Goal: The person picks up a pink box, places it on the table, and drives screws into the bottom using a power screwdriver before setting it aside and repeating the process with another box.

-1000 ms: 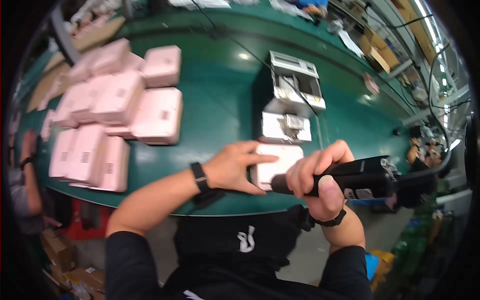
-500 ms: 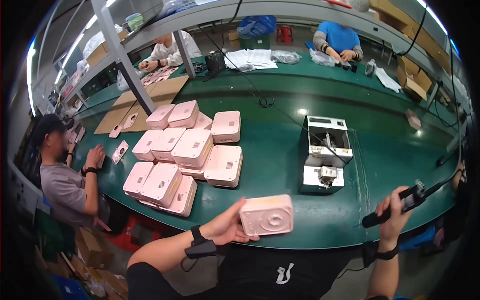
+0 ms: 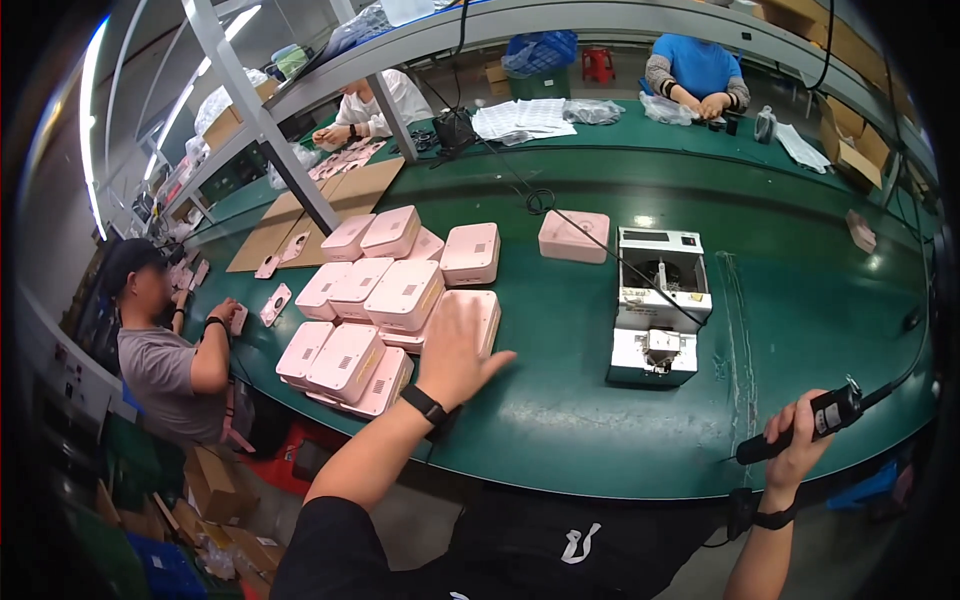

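My right hand (image 3: pixel 795 440) is wrapped round a black electric screwdriver (image 3: pixel 835 412), its thin tip pointing left above the table's near edge. Fingers spread, my left hand (image 3: pixel 452 355) is open over a pink plastic housing (image 3: pixel 486 315) at the right side of a stack. The fingertips are slightly blurred, and I cannot tell whether they touch the housing. Several more pink housings (image 3: pixel 402 295) with slotted vents are piled to the left. A single pink housing (image 3: pixel 573 237) lies farther off, beside a white screw feeder (image 3: pixel 655 310).
A green table (image 3: pixel 560 420) carries everything. Beyond the stack lie cardboard sheets (image 3: pixel 350 200) and small pink parts (image 3: pixel 275 304). A co-worker (image 3: pixel 170 345) sits at the left, two more across the table. A cable hangs over the feeder; a metal post (image 3: pixel 265 130) stands behind the stack.
My left hand has let go of the pink housing it held, which now lies at the far side beside the feeder. That hand has moved to the stack. My right hand still holds the screwdriver.
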Motion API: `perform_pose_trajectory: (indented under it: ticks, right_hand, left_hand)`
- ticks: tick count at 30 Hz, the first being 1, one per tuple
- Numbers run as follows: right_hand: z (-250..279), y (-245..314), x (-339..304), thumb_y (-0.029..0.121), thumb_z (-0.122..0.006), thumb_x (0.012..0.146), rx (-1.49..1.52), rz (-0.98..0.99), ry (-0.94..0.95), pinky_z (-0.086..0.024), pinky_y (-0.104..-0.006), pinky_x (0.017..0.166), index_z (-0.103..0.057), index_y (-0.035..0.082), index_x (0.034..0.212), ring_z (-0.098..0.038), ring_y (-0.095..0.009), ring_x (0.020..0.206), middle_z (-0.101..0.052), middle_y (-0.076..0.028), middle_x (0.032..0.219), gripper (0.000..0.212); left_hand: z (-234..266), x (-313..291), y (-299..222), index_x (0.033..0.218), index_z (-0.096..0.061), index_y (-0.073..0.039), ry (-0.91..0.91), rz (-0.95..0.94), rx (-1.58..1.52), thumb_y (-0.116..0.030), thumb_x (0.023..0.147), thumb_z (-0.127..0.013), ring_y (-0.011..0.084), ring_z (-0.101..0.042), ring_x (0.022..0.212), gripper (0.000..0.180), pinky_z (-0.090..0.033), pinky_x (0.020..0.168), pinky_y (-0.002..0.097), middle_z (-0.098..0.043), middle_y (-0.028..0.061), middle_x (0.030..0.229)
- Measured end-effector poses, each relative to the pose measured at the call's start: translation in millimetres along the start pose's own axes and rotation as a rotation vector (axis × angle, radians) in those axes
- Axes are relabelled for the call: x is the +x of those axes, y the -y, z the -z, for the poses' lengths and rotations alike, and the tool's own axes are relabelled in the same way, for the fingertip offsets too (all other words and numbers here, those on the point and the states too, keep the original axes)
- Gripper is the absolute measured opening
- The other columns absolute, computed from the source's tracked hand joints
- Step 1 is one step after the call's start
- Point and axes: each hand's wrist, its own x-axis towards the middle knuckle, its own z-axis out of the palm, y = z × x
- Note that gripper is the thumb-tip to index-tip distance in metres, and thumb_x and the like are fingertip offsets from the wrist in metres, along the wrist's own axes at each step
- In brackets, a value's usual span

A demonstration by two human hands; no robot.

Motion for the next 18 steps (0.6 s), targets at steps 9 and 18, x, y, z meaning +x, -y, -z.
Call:
perform_pose_trajectory:
  ticks: [9, 18]
  right_hand:
    - [3.9, 1.6, -4.0, 0.01, -0.056, 0.093, 0.101, -0.021, -0.028, -0.041, -0.0272, 0.046, -0.046, 0.004, 0.102, -0.044, -0.013, 0.046, -0.045, -0.003, 0.064, 0.015]
    - [-8.2, 8.9, -3.5, 0.013, -0.056, 0.094, -0.058, 0.021, 0.059, -0.041, -0.0276, 0.047, -0.045, 0.006, 0.101, -0.043, -0.013, 0.046, -0.044, -0.003, 0.062, 0.015]
  left_hand:
    - [22.9, -41.4, -29.6, 0.138, -0.047, -0.006, 0.241, -0.533, -0.184, -0.04, 0.077, -0.074, 0.0419, -0.038, 0.137, 0.075, -0.026, 0.118, 0.0517, -0.042, 0.0234, 0.145]
    - [21.5, -12.4, -78.7, 0.123, -0.061, -0.011, 0.15, -0.82, -0.629, -0.035, 0.08, -0.074, 0.0352, -0.052, 0.125, 0.051, -0.041, 0.105, 0.0494, -0.054, 0.017, 0.135]
